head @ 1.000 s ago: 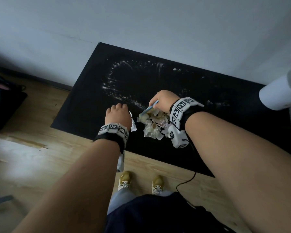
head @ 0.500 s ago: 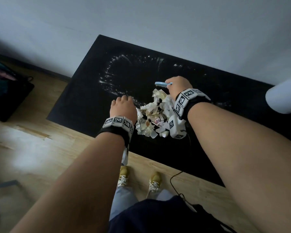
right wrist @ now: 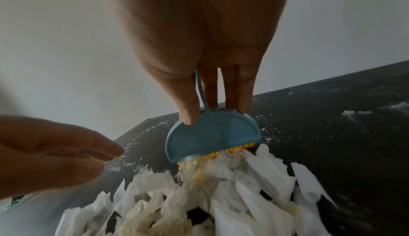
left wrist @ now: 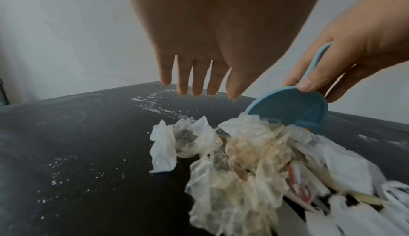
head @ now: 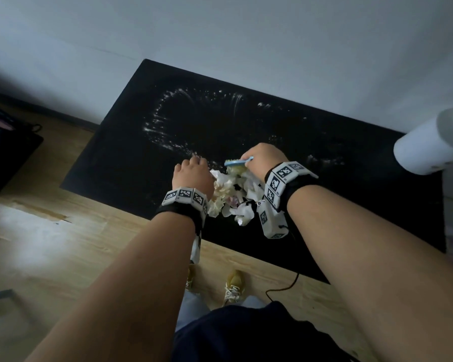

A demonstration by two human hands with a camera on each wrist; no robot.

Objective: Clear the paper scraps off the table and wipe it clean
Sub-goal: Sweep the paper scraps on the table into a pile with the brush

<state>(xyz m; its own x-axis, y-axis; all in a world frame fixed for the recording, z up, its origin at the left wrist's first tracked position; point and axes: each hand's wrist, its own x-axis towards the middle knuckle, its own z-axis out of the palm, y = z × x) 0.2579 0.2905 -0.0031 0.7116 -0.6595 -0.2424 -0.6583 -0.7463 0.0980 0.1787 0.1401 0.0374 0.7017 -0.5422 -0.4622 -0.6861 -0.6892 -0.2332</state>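
A heap of crumpled white and yellowish paper scraps (head: 233, 197) (left wrist: 254, 161) (right wrist: 210, 196) lies near the front edge of the black table (head: 131, 142). My right hand (head: 266, 156) (right wrist: 212, 82) grips a small blue brush with yellow bristles (head: 237, 163) (left wrist: 292, 108) (right wrist: 212, 138), its bristles pressed into the far side of the heap. On the heap's left side my left hand (head: 194, 176) (left wrist: 194, 75) hovers with fingers straight, holding nothing. White powder streaks (head: 165, 118) (left wrist: 155, 103) mark the table top.
A white cylindrical object (head: 429, 145) juts in at the right edge. A dark bag (head: 3, 150) sits on the wooden floor (head: 50, 244) at the left. My shoes (head: 233, 286) stand just below the table's front edge, beside a black cable (head: 285, 286).
The brush has come back toward me onto the far side of the heap, after reaching further out. The heap is drawn tighter between my hands. The left hand moved slightly forward.
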